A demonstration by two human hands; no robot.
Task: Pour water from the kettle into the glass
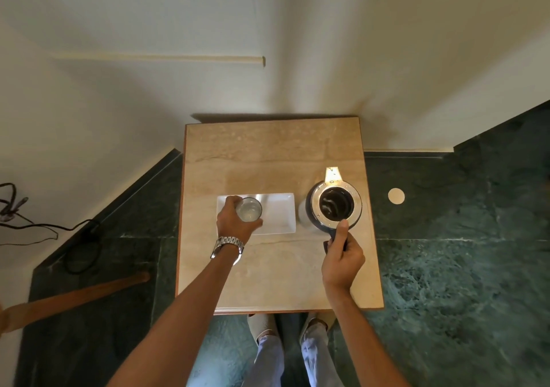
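A clear glass [250, 209] stands on the left part of a white rectangular tray [279, 212], and it looks to have water in it. My left hand [233, 221], with a metal watch on the wrist, wraps around the glass from the left. To the right, a dark kettle [334, 203] with a silver rim sits upright on the small beige table [268, 154], lid open, spout pointing away from me, water visible inside. My right hand [342, 254] grips the kettle's handle at the near side.
The table stands against a white wall in a corner, over dark green stone floor. Black cables [44, 226] lie at the left, and a wooden stick [77, 294] leans at the lower left. My feet [265, 325] show under the table's near edge.
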